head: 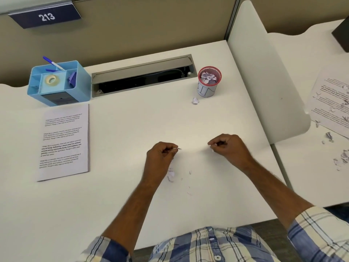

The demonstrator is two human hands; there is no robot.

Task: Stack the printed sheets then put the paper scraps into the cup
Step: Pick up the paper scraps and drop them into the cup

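Both hands rest mid-tabletop, well apart. The left hand (162, 154) pinches a tiny paper scrap (178, 148) at its fingertips; the right hand (229, 146) has fingers curled, seemingly pinching a small white bit, though that is hard to tell. Crumpled scraps (171, 174) lie just beside the left wrist, another scrap (195, 100) just in front of the mesh cup (207, 87), which stands near the far right edge, already holding crumpled paper. The stack of printed sheets (65, 142) lies squared near the left edge, bare tabletop (132, 120) between it and the hands.
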